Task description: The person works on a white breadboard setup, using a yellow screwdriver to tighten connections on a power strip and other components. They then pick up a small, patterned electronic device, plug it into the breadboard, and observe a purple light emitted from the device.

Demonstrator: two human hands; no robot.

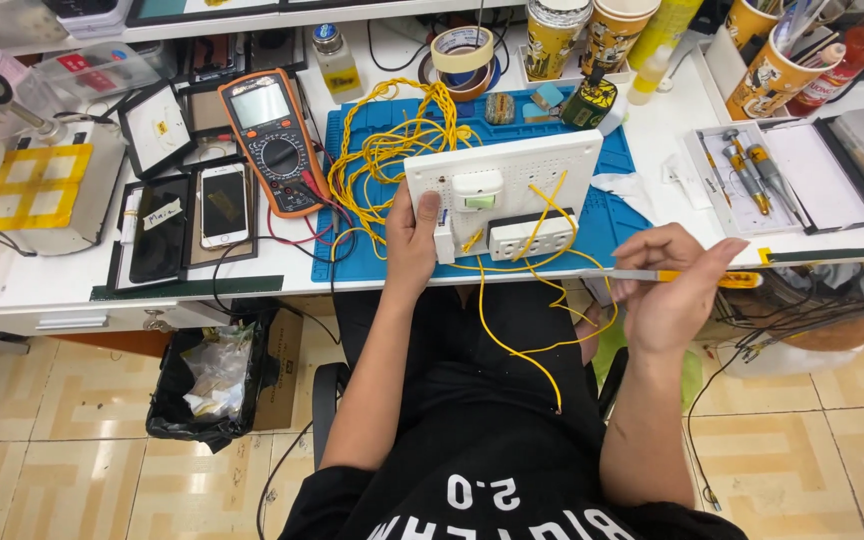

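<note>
My left hand [414, 238] grips the lower left edge of a white perforated board [532, 165] that stands tilted at the front of the desk. The board carries a white breaker [478, 188] and a white socket strip [534, 236], with yellow wires [392, 150] looping behind and hanging down over my lap. My right hand [674, 285] holds a slim screwdriver with a yellow handle [742, 279], its shaft pointing left toward the board's lower right corner. A blue work mat [352, 215] lies under the board.
An orange multimeter [274, 140] with red and black leads lies left of the mat, beside two phones [224, 205] and black frames. Tape rolls [464, 55], paper cups [772, 70] and a tool tray [742, 175] crowd the back and right. A black waste bin [207, 385] stands below the desk.
</note>
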